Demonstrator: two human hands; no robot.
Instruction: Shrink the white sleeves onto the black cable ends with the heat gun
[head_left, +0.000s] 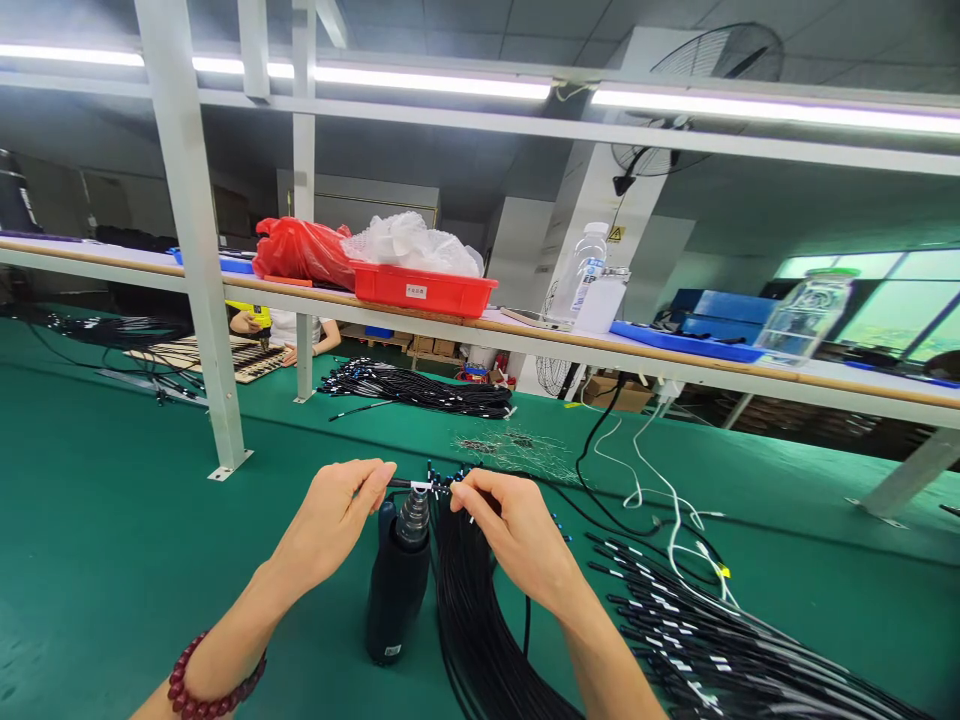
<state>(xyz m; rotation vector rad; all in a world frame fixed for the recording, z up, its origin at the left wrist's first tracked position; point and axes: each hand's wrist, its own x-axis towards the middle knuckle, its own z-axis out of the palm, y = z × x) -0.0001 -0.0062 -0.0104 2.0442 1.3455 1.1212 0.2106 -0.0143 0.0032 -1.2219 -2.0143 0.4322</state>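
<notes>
Pinched in my left hand (337,515) is one side of a thin black cable (400,483) with a white sleeve (421,486) on it. My right hand (517,525) grips the cable's other side, its fingers closed. The sleeve lies just over the metal nozzle (413,515) of a black heat gun (397,600) standing upright on the green table (300,650). A thick bundle of black cables (472,610) runs beside the gun, under my right hand. More black cables with white sleeves (690,630) lie at the right.
Another cable bundle (420,388) and thin wire scraps (525,448) lie behind my hands. White cords (675,500) hang down at the right. A shelf (525,335) above carries a red tray (420,290) and bottles. Across the table, a person's hands (289,352) show.
</notes>
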